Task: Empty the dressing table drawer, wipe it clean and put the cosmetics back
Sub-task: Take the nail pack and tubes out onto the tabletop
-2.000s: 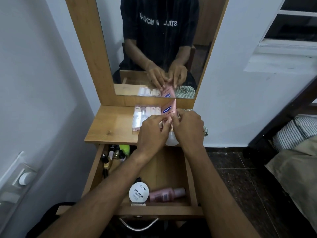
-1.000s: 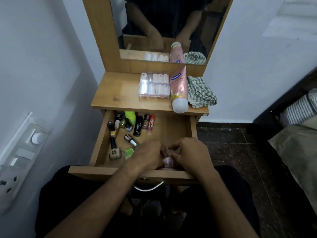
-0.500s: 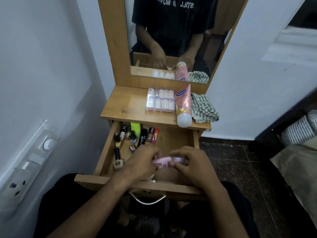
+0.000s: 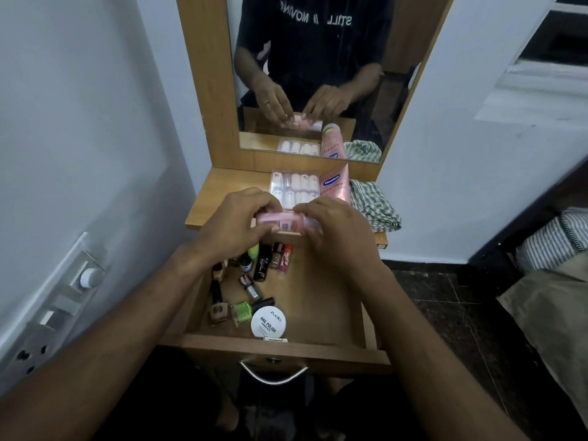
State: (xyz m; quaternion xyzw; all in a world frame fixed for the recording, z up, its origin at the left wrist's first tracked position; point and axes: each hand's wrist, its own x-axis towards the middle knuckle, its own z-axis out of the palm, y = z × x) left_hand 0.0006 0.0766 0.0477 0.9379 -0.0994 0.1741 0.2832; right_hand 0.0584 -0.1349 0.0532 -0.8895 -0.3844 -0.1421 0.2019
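The small pink bottle (image 4: 280,221) lies horizontal in the air above the front edge of the dressing table top (image 4: 222,198), over the back of the open drawer (image 4: 321,310). The left hand (image 4: 235,224) pinches its left end between thumb and curled fingers; the right hand (image 4: 334,230) grips its right end, which the fingers largely cover. Only the bottle's middle section and a small label are visible; the label text cannot be read.

The drawer stands pulled out, its metal handle (image 4: 273,375) at the front. On its floor lie a round white nail polish tub (image 4: 268,322), a green nail polish bottle (image 4: 241,313), a beige bottle with a black cap (image 4: 218,300) and a small silver bottle (image 4: 251,288). Several more small bottles and tubes (image 4: 270,257) lie at the back; the left hand and wrist partly hide this group, so their number cannot be established.

On the table top, a clear case of white bottles (image 4: 294,186) lies behind the hands, its front edge hidden. Just beside it lies a pink lotion tube (image 4: 335,186), its lower part covered by the right hand. A green checked cloth (image 4: 374,206) lies crumpled to the right. The mirror (image 4: 318,74) reflects the same items and both hands.
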